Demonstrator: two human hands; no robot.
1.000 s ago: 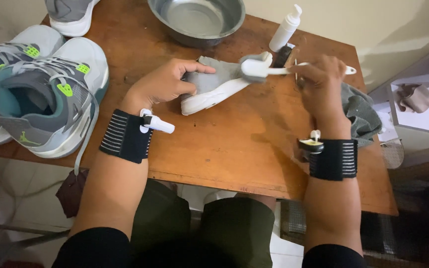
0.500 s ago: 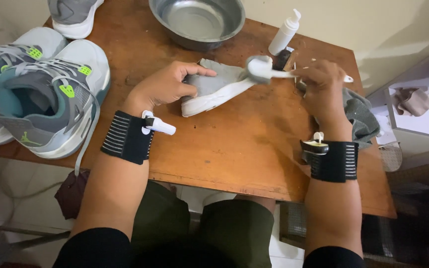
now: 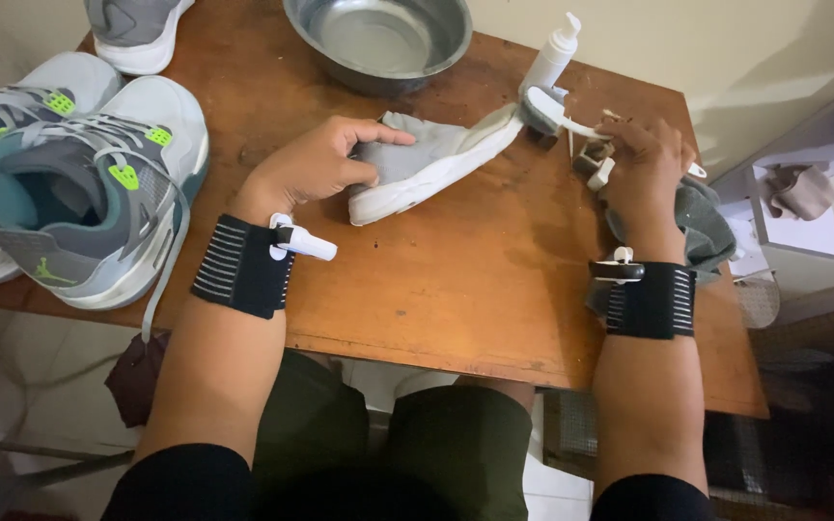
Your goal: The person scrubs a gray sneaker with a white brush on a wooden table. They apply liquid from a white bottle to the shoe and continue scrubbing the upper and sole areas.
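A grey, white-soled shoe [image 3: 427, 164], tilted toward one o'clock on the desk [image 3: 456, 289], is gripped by the left hand [image 3: 316, 164]; a brush [image 3: 557, 114] is clasped in the right hand [image 3: 644, 164].

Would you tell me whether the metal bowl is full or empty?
Empty: the bowl shows only its bare, dry-looking bottom, with nothing lying inside.

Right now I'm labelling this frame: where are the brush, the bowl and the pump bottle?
brush [image 3: 544, 108], head view, on its head against the shoe.
bowl [image 3: 313, 48], head view, on its left inner wall.
pump bottle [image 3: 550, 60], head view, on its white body.
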